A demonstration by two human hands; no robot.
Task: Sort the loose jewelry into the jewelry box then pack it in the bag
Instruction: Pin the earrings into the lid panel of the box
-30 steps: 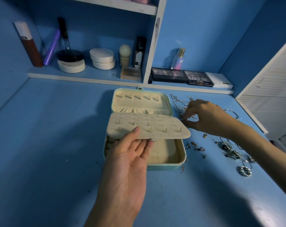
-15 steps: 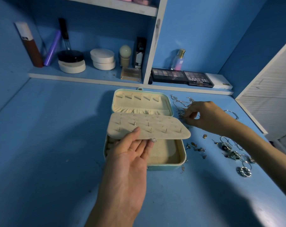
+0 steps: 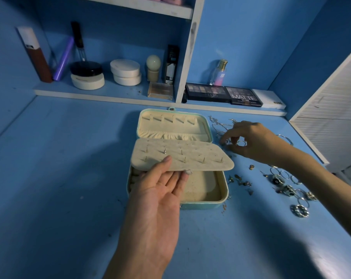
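Left hand (image 3: pixel 160 190) gripping earring panel (image 3: pixel 180 155) over jewelry box (image 3: pixel 223 190); I see right hand (image 3: pixel 249 141) pinching at chains (image 3: pixel 219 125), grip unclear

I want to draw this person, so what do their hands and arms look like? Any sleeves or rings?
Both arms are bare, with no sleeves in sight. The left hand and right hand show no gloves, watch or bracelet. I can see no rings on the fingers.

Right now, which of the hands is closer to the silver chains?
Right. The right hand reaches into the silver chains beside the jewelry box; the left hand holds up the earring panel, farther away.
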